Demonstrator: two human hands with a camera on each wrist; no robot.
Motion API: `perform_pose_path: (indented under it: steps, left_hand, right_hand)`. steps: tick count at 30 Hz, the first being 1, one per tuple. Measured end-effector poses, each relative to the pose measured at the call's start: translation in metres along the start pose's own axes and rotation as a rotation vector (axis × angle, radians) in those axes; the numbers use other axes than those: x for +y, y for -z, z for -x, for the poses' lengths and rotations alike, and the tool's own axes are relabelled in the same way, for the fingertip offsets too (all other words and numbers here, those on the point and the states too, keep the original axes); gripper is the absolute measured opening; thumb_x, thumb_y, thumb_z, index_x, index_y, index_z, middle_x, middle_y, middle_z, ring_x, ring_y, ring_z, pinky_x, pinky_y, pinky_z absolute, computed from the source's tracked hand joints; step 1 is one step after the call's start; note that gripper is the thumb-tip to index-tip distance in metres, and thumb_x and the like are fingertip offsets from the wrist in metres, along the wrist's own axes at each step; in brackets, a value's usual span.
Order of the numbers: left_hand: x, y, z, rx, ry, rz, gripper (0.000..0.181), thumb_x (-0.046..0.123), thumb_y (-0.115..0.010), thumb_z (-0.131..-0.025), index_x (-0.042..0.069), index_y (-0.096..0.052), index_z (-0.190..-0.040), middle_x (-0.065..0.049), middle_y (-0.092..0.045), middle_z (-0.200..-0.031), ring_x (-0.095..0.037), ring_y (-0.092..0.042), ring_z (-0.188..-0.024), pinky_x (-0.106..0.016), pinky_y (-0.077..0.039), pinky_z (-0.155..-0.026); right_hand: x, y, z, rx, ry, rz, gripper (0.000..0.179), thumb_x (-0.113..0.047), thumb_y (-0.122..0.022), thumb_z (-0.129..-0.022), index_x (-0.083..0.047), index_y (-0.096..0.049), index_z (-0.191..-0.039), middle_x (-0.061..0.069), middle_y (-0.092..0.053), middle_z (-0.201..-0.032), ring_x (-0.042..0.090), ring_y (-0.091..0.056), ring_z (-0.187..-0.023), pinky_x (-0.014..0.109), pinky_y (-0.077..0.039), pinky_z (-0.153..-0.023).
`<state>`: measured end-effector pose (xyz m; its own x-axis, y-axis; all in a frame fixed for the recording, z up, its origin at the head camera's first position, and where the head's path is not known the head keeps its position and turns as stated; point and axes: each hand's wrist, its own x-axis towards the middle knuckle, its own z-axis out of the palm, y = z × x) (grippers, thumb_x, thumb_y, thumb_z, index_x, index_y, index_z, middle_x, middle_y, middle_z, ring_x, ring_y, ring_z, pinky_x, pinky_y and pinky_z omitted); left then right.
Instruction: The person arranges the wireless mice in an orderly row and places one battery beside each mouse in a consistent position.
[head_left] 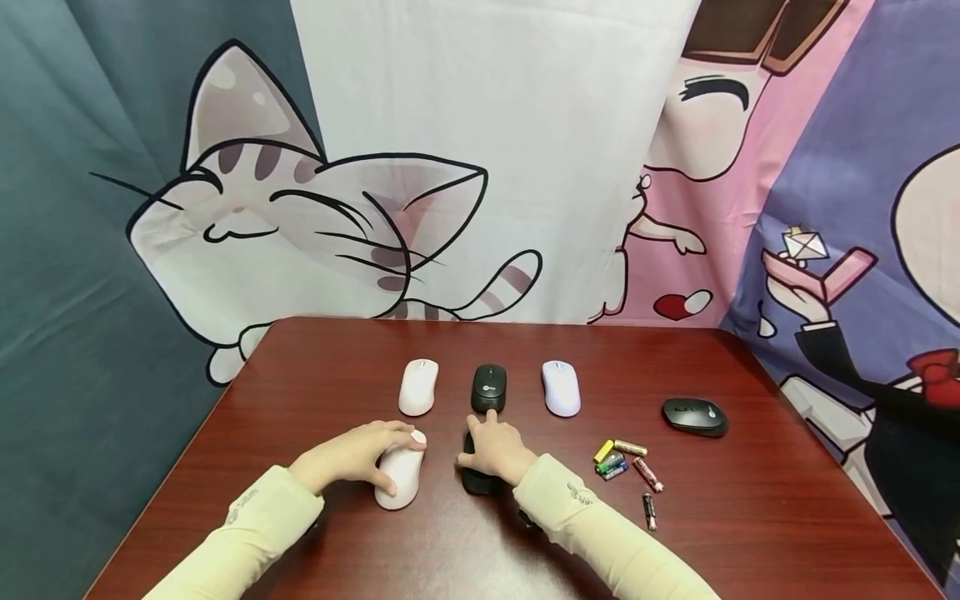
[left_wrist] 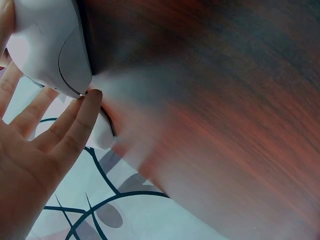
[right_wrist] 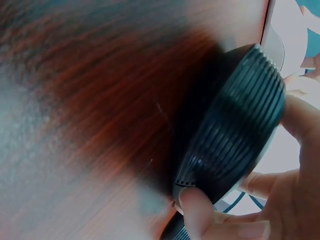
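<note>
My left hand [head_left: 352, 454] holds a white mouse [head_left: 400, 483] on the table, thumb on its near side and fingers over its far end. In the left wrist view, a fingertip lies at the edge of this white mouse [left_wrist: 45, 45]. To the right, my right hand [head_left: 498, 450] grips a black mouse [head_left: 476, 482], mostly hidden under the palm in the head view. The right wrist view shows its ribbed side [right_wrist: 235, 120], with a finger and thumb at opposite ends. Just beyond the right fingertips lies another black mouse [head_left: 490, 385].
Behind the hands lie a white mouse [head_left: 418, 387] and a pale lavender mouse [head_left: 561, 388]. Farther right is a flat black mouse [head_left: 695, 417]. Several loose batteries [head_left: 611, 462] are scattered right of my right hand. A printed curtain [head_left: 487, 108] hangs behind the brown table [head_left: 337, 550].
</note>
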<state>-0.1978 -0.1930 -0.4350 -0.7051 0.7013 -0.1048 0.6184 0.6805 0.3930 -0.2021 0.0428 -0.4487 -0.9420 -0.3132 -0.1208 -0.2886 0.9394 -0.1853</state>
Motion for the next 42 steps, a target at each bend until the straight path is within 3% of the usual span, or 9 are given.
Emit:
perform_pose_path:
  steps: [11, 17, 21, 27, 36, 42]
  left_hand:
    - [-0.002, -0.002, 0.000, -0.002, -0.009, 0.069, 0.062, 0.024, -0.081, -0.069, 0.012, -0.059, -0.125, -0.021, -0.049, -0.135, -0.044, -0.047, -0.119, -0.054, -0.041, -0.093]
    - [-0.002, -0.003, -0.002, -0.002, -0.006, 0.048, 0.061, 0.023, -0.082, -0.068, 0.012, -0.060, -0.124, -0.022, -0.049, -0.135, -0.044, -0.048, -0.118, -0.054, -0.041, -0.094]
    - [-0.002, -0.004, 0.000, 0.006, -0.010, 0.038, 0.061, 0.023, -0.083, -0.067, 0.012, -0.060, -0.123, -0.021, -0.051, -0.133, -0.043, -0.048, -0.117, -0.052, -0.042, -0.093]
    - [-0.001, -0.002, -0.001, 0.014, -0.025, 0.039, 0.061, 0.022, -0.083, -0.067, 0.012, -0.060, -0.124, -0.021, -0.051, -0.132, -0.043, -0.048, -0.117, -0.051, -0.042, -0.092]
    - [0.001, -0.001, -0.007, 0.011, -0.050, 0.057, 0.060, 0.022, -0.082, -0.069, 0.010, -0.059, -0.123, -0.019, -0.050, -0.131, -0.039, -0.048, -0.115, -0.045, -0.044, -0.091]
    - [0.003, 0.000, -0.001, 0.004, -0.033, 0.043, 0.060, 0.022, -0.083, -0.068, 0.011, -0.058, -0.122, -0.017, -0.050, -0.130, -0.037, -0.049, -0.113, -0.043, -0.045, -0.089]
  right_hand:
    - [0.001, 0.006, 0.003, -0.026, 0.009, -0.023, 0.052, -0.051, -0.065, -0.081, -0.012, -0.055, -0.114, 0.021, -0.053, -0.116, 0.038, -0.064, -0.083, 0.045, -0.051, -0.070]
    - [0.010, 0.017, 0.005, -0.085, 0.003, -0.092, 0.057, -0.052, -0.060, -0.085, -0.018, -0.048, -0.130, 0.023, -0.051, -0.126, 0.042, -0.061, -0.096, 0.049, -0.049, -0.079]
    - [0.020, 0.027, 0.008, -0.065, 0.014, -0.121, 0.061, -0.048, -0.061, -0.086, -0.016, -0.045, -0.136, 0.023, -0.052, -0.125, 0.043, -0.060, -0.098, 0.050, -0.049, -0.080]
    - [0.048, 0.045, 0.014, -0.048, 0.022, -0.166, 0.061, -0.043, -0.062, -0.087, -0.010, -0.046, -0.135, 0.027, -0.049, -0.129, 0.042, -0.061, -0.098, 0.052, -0.049, -0.083]
    - [0.109, 0.066, 0.028, -0.010, -0.033, -0.181, 0.061, -0.039, -0.059, -0.089, -0.006, -0.043, -0.137, 0.029, -0.049, -0.129, 0.043, -0.059, -0.105, 0.056, -0.045, -0.087]
    - [0.149, 0.068, 0.033, 0.091, -0.026, -0.170, 0.053, -0.032, -0.060, -0.089, -0.001, -0.049, -0.130, 0.026, -0.057, -0.118, 0.040, -0.060, -0.101, 0.054, -0.048, -0.083]
